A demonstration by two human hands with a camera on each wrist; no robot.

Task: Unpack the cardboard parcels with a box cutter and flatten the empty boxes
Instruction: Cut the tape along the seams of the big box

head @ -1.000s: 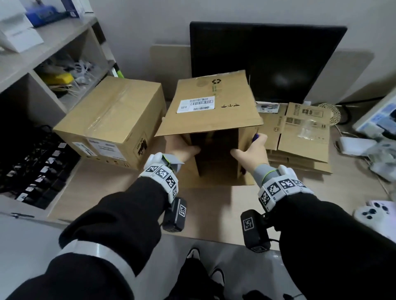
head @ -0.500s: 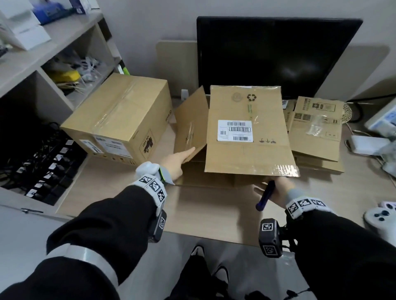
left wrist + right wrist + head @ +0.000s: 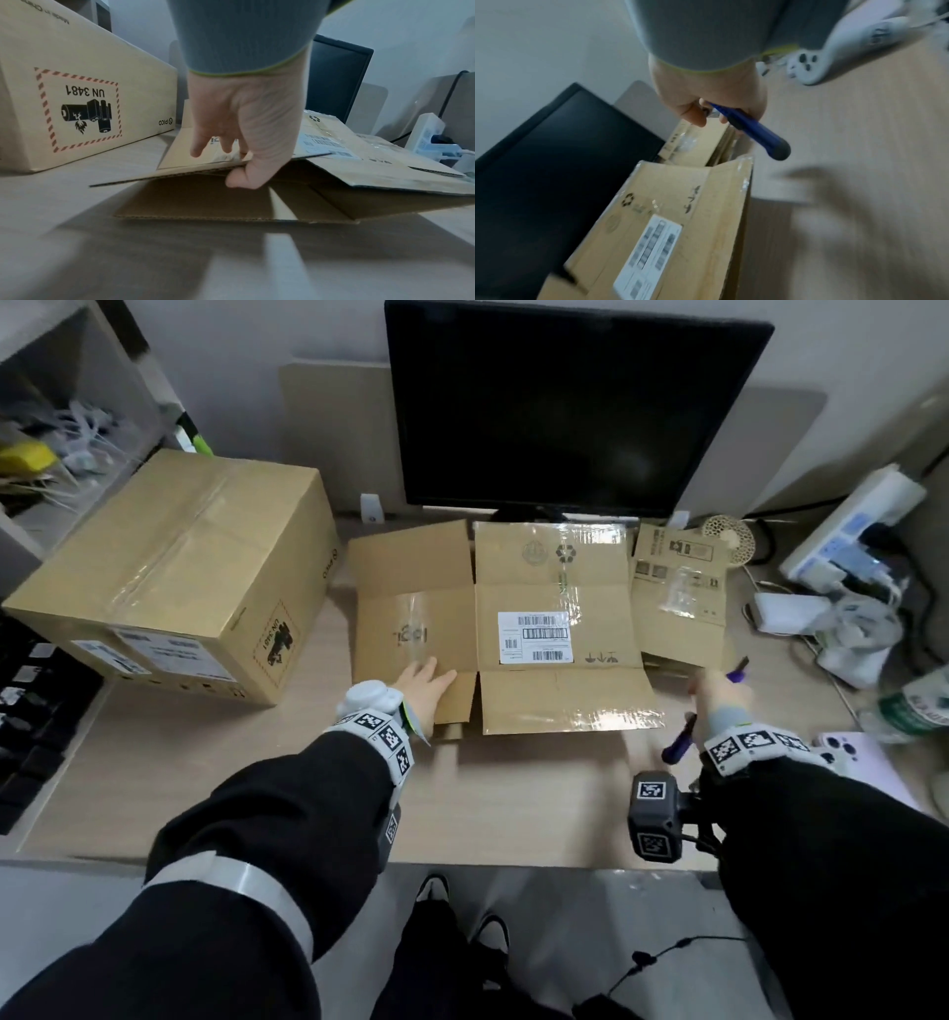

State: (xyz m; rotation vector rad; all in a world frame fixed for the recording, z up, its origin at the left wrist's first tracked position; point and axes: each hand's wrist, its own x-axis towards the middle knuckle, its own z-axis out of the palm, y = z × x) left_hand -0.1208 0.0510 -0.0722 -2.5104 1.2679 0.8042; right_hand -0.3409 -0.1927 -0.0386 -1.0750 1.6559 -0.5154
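A flattened cardboard box [image 3: 554, 588] with a white shipping label lies on the desk in front of the monitor. My left hand [image 3: 421, 683] rests flat on its left panel; in the left wrist view the fingers [image 3: 197, 150] lie on the panel and the thumb hangs over its near edge. My right hand [image 3: 719, 690] hovers off the box's right corner and grips a blue box cutter [image 3: 678, 744], also clear in the right wrist view as the box cutter [image 3: 754, 132]. A large sealed parcel [image 3: 174, 577] stands at the left.
A stack of flattened cardboard [image 3: 678, 608] lies right of the box. Behind stands a black monitor [image 3: 575, 413]. A power strip [image 3: 852, 526], cables, a bottle [image 3: 914, 706], a phone [image 3: 868, 762] and a white controller [image 3: 808, 67] crowd the right. A shelf [image 3: 61, 428] flanks the left.
The box has gone from standing open to lying flat. My left hand pushed its left panel down. My right hand moved right, off the box, with the cutter.
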